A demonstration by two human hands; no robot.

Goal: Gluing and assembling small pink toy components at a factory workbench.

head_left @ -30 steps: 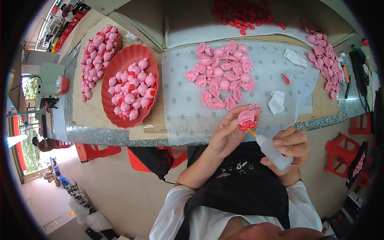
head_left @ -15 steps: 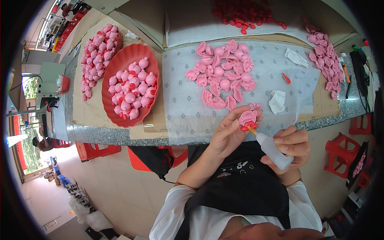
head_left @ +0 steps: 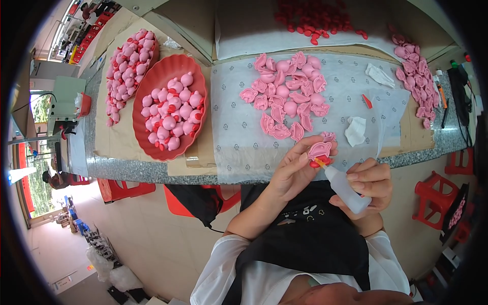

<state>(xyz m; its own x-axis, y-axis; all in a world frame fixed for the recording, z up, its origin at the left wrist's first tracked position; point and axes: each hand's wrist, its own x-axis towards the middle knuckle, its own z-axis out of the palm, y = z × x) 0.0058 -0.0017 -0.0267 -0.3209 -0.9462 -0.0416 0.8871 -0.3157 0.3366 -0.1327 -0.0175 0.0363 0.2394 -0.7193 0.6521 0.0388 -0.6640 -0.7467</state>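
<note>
My left hand (head_left: 294, 175) pinches a hollow pink moulded half-shell (head_left: 320, 150) with its open side up, above the table's near edge. Red parts (head_left: 319, 163) show at the shell's lower side; how they are joined to it is hidden. In my right hand (head_left: 372, 184) is a translucent white squeeze bottle (head_left: 349, 192), tilted, its thin amber nozzle meeting the lower left edge of the shell. Just beyond my left fingertips another pink piece (head_left: 329, 136) is partly hidden. Farther off, loose pink shells and round pieces (head_left: 290, 108) lie in a group on the printed white sheet (head_left: 231, 127).
A red scalloped dish (head_left: 161, 71) holds pink balls with red parts; a similar heap (head_left: 127, 66) lies left. More pink pieces (head_left: 419, 86) are piled right. Red pieces (head_left: 314, 38) lie under the shelf. Two white tissues (head_left: 355, 131) and a small red wedge (head_left: 367, 101) rest nearby.
The bottle's nozzle has shifted from the red parts to the shell's lower left edge. My left hand has turned the shell slightly. The whole view has moved a little.
</note>
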